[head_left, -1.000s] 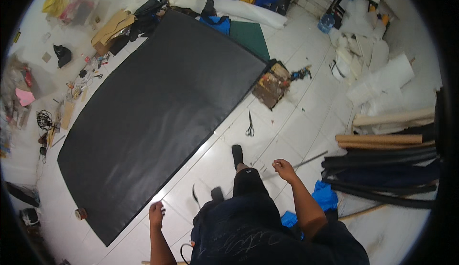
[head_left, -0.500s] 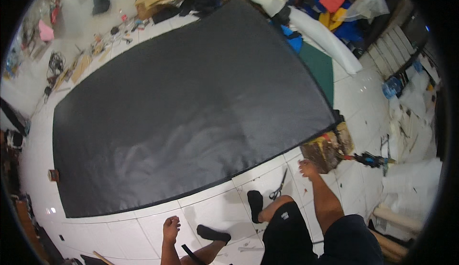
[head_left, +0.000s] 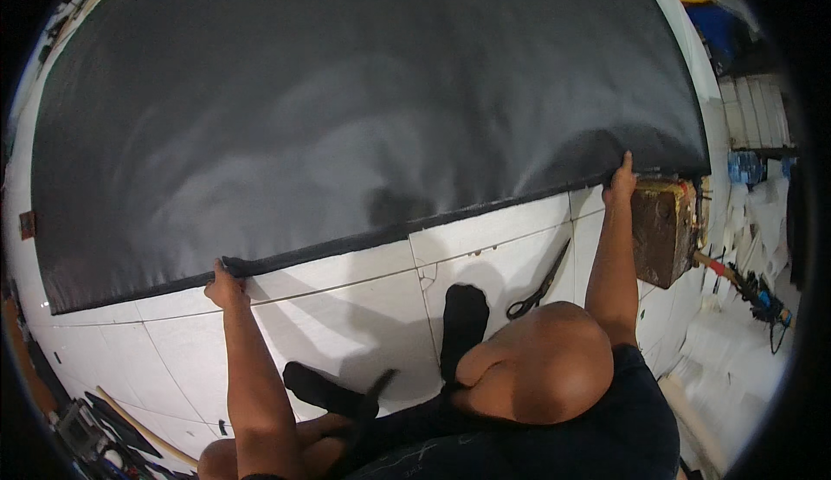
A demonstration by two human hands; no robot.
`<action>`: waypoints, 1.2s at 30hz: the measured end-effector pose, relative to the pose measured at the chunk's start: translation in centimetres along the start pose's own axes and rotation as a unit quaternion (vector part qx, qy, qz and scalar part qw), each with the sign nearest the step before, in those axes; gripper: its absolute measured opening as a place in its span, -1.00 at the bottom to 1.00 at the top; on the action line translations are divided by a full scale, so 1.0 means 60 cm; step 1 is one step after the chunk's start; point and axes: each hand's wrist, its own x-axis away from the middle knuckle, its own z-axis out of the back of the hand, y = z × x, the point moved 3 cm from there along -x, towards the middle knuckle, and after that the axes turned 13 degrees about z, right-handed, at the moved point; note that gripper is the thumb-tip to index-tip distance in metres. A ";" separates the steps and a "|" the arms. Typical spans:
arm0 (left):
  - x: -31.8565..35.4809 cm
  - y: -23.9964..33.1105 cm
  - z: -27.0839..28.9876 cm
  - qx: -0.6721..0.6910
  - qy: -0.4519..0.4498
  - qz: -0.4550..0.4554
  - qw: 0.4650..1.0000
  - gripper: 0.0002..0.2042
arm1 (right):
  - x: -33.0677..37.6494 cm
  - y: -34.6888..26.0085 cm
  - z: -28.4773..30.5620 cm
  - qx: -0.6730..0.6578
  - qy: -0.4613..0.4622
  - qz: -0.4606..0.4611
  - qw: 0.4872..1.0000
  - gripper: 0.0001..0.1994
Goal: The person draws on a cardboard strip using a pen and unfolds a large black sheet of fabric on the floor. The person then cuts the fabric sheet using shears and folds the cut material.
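Note:
A large black mat [head_left: 363, 116] with a smooth, leather-like surface lies on the floor before me, its long near edge toward my feet. My left hand [head_left: 228, 288] grips that edge left of the middle, a fingertip showing on top. Near the right corner, my right hand [head_left: 621, 181] is closed on the same edge, one digit pressed on the top surface and the other fingers mostly hidden. Shallow ripples and a raised fold run across the surface near both hands.
Scissors [head_left: 541, 294] lie on the white tiled floor [head_left: 355, 289] beside my knee. At the right corner stands a worn brown block [head_left: 662, 233], with a black tool [head_left: 762, 298] beyond it. A small block [head_left: 28, 225] sits by the left edge. White sheeting [head_left: 727, 350] lies at right.
My view has come down and closer to the mat. Both hands have moved forward from above the floor and taken hold of its near edge.

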 end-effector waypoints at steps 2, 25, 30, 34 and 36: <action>-0.004 0.011 0.013 0.031 0.057 -0.031 0.997 -0.46 | 0.015 -0.009 -0.011 0.144 0.006 0.085 0.986 -0.28; 0.044 -0.032 -0.003 0.080 -0.022 -0.005 0.997 -0.71 | 0.011 -0.070 -0.025 -0.165 -0.066 -0.018 0.984 -0.34; 0.029 -0.052 -0.009 0.057 -0.087 -0.038 0.994 -0.76 | -0.053 0.035 0.084 -0.099 0.002 -0.042 0.994 -0.17; 0.003 -0.035 0.059 0.047 0.026 -0.079 0.995 -0.66 | 0.113 0.126 -0.023 0.125 -0.141 -0.061 0.980 -0.27; 0.016 -0.037 0.034 0.069 0.012 -0.064 0.996 -0.65 | 0.087 0.143 -0.011 0.149 -0.142 -0.055 0.977 -0.37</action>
